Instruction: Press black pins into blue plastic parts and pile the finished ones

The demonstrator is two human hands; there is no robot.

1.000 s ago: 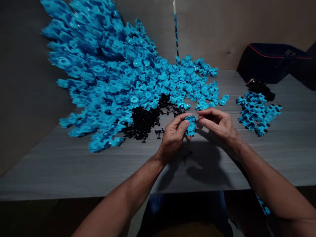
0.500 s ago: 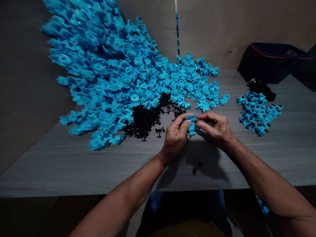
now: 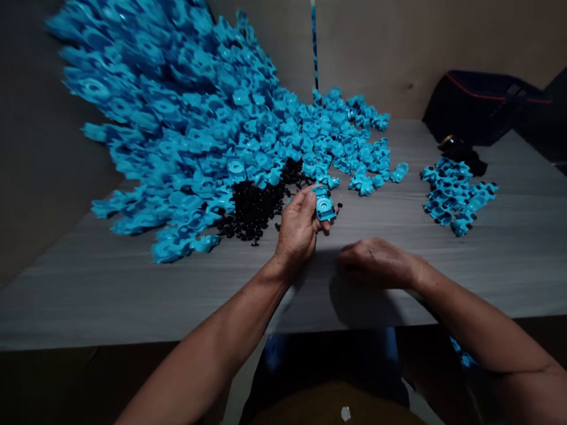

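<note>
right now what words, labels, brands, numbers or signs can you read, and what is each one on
None can be read.
Dark box: a small pale mark, too blurred to read.
Pale spot at the bottom edge: no letters I can make out.
Blue part in the left hand: no lettering I can make out.

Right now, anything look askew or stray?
The blue piece in the left hand has a black wheel jutting beyond its right edge, seemingly askew. One blue part also lies just apart from the big pile.
</note>
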